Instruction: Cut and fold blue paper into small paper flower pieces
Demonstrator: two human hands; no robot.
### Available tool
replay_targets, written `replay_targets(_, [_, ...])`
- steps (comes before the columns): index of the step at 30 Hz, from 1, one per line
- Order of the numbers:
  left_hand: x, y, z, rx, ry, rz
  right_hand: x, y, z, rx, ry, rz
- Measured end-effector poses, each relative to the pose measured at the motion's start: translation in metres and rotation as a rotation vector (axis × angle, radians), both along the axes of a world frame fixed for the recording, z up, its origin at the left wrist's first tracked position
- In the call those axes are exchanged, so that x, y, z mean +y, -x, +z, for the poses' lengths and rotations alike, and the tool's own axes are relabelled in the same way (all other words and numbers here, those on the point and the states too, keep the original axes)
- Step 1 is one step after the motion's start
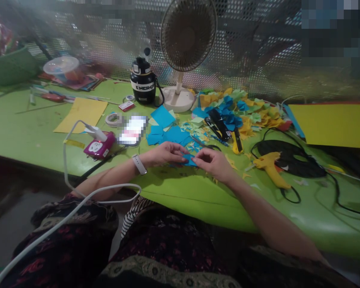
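Observation:
My left hand [165,154] and my right hand [214,163] meet over the green table [183,192], both pinching a small piece of blue paper [189,160] held between them just above the tabletop. A white watch sits on my left wrist. Behind the hands lie more blue paper squares [168,134] and small coloured scraps. A yellow glue gun [270,168] lies to the right of my right hand.
A desk fan [186,44] and a black bottle [143,82] stand at the back. Folded blue, yellow and green paper pieces [243,110] are heaped right of them. A pink power strip [99,147] with white cable, tape roll [114,119], black stapler [219,124], yellow sheets [333,124].

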State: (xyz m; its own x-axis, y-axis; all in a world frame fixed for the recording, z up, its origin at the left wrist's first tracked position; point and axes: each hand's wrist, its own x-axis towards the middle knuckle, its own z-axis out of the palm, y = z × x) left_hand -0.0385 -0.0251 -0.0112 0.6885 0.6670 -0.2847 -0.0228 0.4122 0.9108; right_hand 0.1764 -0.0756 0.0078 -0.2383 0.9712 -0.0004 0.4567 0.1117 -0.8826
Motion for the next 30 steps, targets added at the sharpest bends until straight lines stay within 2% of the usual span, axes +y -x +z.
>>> replay_targets(6, [-0.001,-0.001,0.006,0.014,0.043,0.047,0.003,-0.001,-0.003,0.17,0.064,-0.031])
replay_targets(12, [-0.002,-0.002,0.008,0.022,0.034,0.078,0.001,-0.001,0.0,0.207,0.142,0.029])
replay_targets(19, [-0.001,0.003,0.012,0.153,-0.037,-0.024,0.004,-0.003,0.001,0.226,0.149,0.047])
replay_targets(30, [-0.001,0.001,0.016,0.127,-0.036,-0.024,0.004,-0.002,0.002,0.259,0.168,0.035])
